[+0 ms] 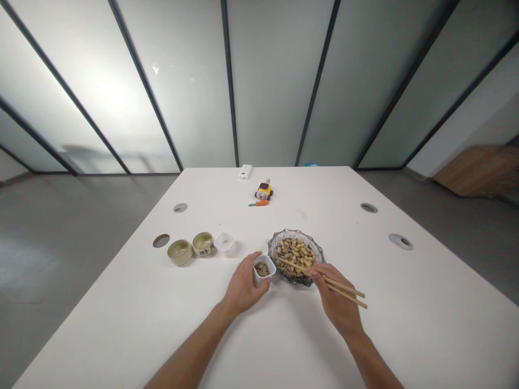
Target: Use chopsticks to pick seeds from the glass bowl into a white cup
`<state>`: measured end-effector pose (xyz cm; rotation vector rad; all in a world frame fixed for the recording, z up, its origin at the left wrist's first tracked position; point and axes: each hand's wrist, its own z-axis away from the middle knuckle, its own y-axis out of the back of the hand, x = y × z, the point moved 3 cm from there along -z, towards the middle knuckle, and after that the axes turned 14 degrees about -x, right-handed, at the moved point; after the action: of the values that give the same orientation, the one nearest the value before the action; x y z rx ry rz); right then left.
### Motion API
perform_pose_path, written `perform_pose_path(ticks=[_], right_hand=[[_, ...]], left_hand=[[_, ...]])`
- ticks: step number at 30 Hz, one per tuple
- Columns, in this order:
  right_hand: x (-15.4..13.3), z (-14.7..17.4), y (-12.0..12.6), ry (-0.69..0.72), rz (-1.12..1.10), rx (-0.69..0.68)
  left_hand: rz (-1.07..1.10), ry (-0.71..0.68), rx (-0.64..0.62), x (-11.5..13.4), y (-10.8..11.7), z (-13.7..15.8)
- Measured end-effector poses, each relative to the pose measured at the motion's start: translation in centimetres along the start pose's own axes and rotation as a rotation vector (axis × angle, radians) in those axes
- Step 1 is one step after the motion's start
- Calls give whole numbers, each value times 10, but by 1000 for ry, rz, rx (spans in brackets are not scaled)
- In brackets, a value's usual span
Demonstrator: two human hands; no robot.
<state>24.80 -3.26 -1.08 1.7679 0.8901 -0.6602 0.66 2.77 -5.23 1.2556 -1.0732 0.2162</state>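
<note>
My left hand is closed around a small white cup, tilted slightly, with sunflower seeds inside. The cup is right beside the left rim of a glass bowl. Peanuts and sunflower seeds fill that bowl. In my right hand is a pair of wooden chopsticks; their tips reach over the bowl's left part, close to the cup. Whether the tips pinch a seed is too small to tell.
Left of my hands stand another white cup and two ceramic cups, one with dark writing, one plain. Farther back lie a yellow toy car, an orange-handled toy screwdriver and a white object. Round holes pierce the white table.
</note>
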Motion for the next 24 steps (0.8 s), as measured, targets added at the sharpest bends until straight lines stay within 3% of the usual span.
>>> perform_pose_path(ticks=[6,12,15,21,24], right_hand=[[2,0,2,-6,-12,0],[0,3,10,-13,-123,118],[-2,4,10,16,-157,96],[-5,4,13,9,-5,166],[-5,2,11,24,72,130]], left_hand=[[-6,4,-4,1,0,0],[4,9,-4,-1,-1,-1],[-4,8,-3,-3,-2,-1],[3,12,-4,-6,-3,-1],[3,-4,-5,-5,-3,-1]])
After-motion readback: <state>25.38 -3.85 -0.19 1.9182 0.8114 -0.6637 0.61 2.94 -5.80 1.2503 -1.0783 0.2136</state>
